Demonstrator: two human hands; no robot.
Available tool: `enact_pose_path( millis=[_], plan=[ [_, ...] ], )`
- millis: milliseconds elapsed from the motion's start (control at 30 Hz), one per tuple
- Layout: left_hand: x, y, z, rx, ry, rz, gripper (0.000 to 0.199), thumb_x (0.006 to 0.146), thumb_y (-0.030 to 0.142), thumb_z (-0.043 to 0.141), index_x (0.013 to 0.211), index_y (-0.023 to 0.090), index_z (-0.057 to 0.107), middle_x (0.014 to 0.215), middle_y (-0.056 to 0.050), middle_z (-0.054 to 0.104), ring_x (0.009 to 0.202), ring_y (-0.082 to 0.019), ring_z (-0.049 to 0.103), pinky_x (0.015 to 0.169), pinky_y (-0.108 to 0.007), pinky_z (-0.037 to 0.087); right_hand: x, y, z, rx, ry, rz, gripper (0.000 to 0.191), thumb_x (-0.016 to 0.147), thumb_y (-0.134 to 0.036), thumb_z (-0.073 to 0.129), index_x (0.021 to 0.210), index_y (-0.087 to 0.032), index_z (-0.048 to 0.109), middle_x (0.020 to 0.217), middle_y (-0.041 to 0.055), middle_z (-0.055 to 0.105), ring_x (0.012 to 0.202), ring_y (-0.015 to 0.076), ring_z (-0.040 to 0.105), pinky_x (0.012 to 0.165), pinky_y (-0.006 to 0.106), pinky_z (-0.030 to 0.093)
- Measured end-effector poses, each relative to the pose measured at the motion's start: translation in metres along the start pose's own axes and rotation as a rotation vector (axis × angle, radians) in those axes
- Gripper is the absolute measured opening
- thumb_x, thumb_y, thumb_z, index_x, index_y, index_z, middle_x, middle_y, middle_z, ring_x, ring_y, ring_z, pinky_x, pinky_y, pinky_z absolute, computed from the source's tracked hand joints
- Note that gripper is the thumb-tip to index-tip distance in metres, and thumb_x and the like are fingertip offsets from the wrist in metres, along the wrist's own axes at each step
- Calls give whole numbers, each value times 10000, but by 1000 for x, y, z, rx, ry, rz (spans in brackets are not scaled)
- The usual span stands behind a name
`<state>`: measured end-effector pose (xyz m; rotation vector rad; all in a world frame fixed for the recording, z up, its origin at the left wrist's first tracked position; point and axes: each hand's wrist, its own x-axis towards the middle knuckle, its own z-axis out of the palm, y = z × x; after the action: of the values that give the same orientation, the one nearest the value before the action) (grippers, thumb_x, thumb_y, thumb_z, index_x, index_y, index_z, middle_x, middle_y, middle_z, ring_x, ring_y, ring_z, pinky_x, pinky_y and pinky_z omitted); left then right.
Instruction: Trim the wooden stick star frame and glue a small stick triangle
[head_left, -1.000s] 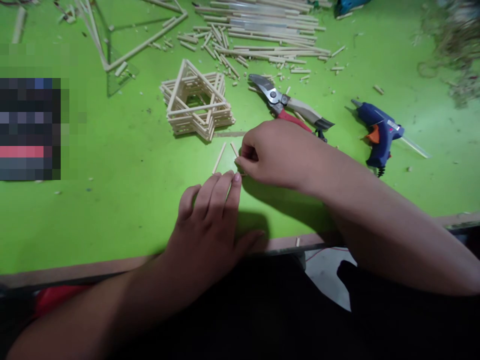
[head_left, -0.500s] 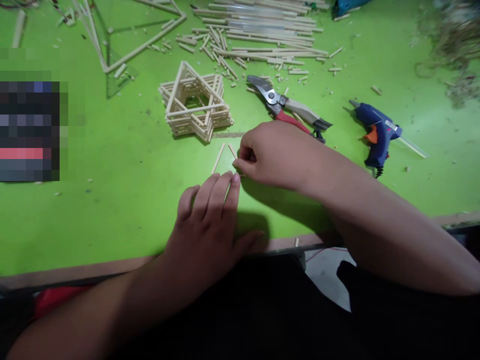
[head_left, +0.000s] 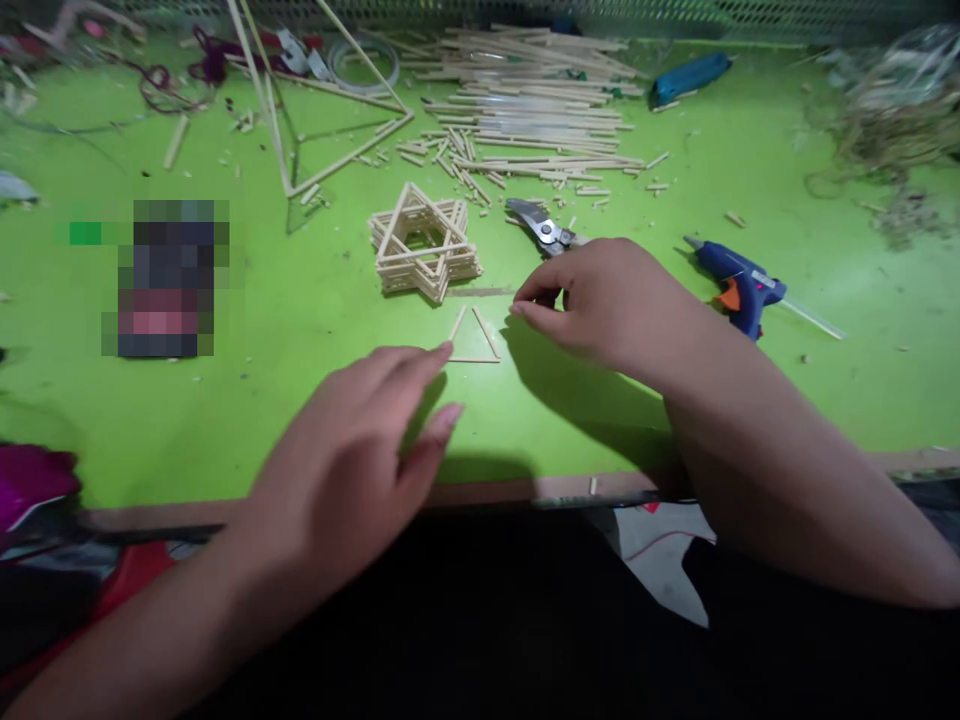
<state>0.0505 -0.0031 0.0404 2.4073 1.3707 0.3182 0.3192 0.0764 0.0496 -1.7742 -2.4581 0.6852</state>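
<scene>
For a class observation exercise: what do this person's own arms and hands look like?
The left hand and right hand are bare: no gloves, rings, watch or cables. The left forearm and right forearm show no sleeves. The fingernails are short.

Pale, roughly tan sticks lie on a bright green tabletop.

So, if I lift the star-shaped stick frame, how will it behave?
The star-shaped stick frame is probably light for its size: thin sticks, open gaps. It may feel stiff, but its slender points could snap. Lying flat, it seems unlikely to roll.
</scene>
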Motion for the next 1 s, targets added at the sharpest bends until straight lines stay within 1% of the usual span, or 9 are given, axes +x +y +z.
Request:
enact_pose_path(
  millis=[67, 133, 200, 300, 433, 567, 733, 867, 1000],
  plan=[
    [16, -10, -22, 19, 33, -107, 429, 1102, 456, 603, 1448, 262, 767, 1383, -83, 804, 1218, -333, 769, 1043, -474, 613, -2, 3, 2, -14, 32, -6, 362, 1055, -424, 582, 1160, -258, 886, 1010, 120, 854, 873, 305, 711, 769, 421, 464],
    [35, -20, -31, 8, 17, -161, 373, 1077, 463, 637, 1323, 279, 848, 1317, -58, 839, 1148, -331, 795, 1017, -474, 620, -4, 1, 2, -56, 64, -20, 346, 1049, -400, 592, 1135, -257, 895, 992, 117, 847, 871, 306, 706, 771, 424, 456],
    [53, -30, -25, -10, -53, -186, 346, 1043, 435, 680, 1257, 253, 882, 1231, -71, 866, 1122, -339, 804, 1003, -466, 616, -9, -3, 1, -104, 99, -51, 336, 1044, -361, 586, 1098, -247, 898, 1008, 122, 838, 889, 308, 702, 771, 427, 452],
    [70, -43, -3, -132, -101, -157, 329, 1036, 395, 677, 1244, 252, 888, 1218, -66, 871, 1087, -298, 809, 976, -424, 609, -20, -8, 3, -158, 155, -115, 323, 1043, -322, 581, 1042, -220, 887, 1044, 137, 815, 974, 325, 700, 824, 440, 474],
    [73, -54, 17, -222, -47, -131, 367, 1041, 448, 677, 1271, 247, 880, 1173, -70, 867, 999, -268, 786, 917, -406, 590, -33, -8, 22, -114, 212, -217, 318, 1058, -309, 567, 1080, -194, 862, 1081, 154, 790, 1058, 350, 680, 998, 511, 496],
    [72, -58, 21, -193, -66, -92, 425, 1058, 498, 652, 1328, 243, 858, 1130, -75, 847, 872, -232, 734, 796, -379, 545, -34, -6, 46, -77, 289, -220, 385, 1084, -388, 556, 1289, -179, 805, 1250, 179, 751, 1174, 376, 640, 1083, 551, 476],
    [74, -59, 22, -174, -61, -88, 400, 1077, 460, 627, 1346, 266, 851, 1107, -61, 830, 854, -218, 718, 768, -366, 518, -28, -6, 61, -100, 281, -217, 509, 1063, -507, 619, 1391, -137, 741, 1320, 218, 715, 1221, 401, 610, 1104, 566, 457],
    [73, -58, 23, -129, -61, -90, 396, 1074, 485, 647, 1363, 298, 844, 1057, -44, 812, 858, -217, 710, 738, -356, 492, -23, -7, 65, -91, 270, -234, 459, 1074, -496, 608, 1344, -158, 760, 1282, 203, 716, 1179, 391, 613, 1038, 549, 475],
    [73, -57, 23, -77, -67, -84, 383, 1077, 478, 649, 1383, 339, 833, 1038, -26, 794, 851, -208, 698, 692, -342, 448, -22, -6, 67, -100, 272, -249, 457, 1086, -478, 589, 1328, -135, 770, 1265, 203, 714, 1158, 386, 606, 1019, 540, 479]
  ],
)
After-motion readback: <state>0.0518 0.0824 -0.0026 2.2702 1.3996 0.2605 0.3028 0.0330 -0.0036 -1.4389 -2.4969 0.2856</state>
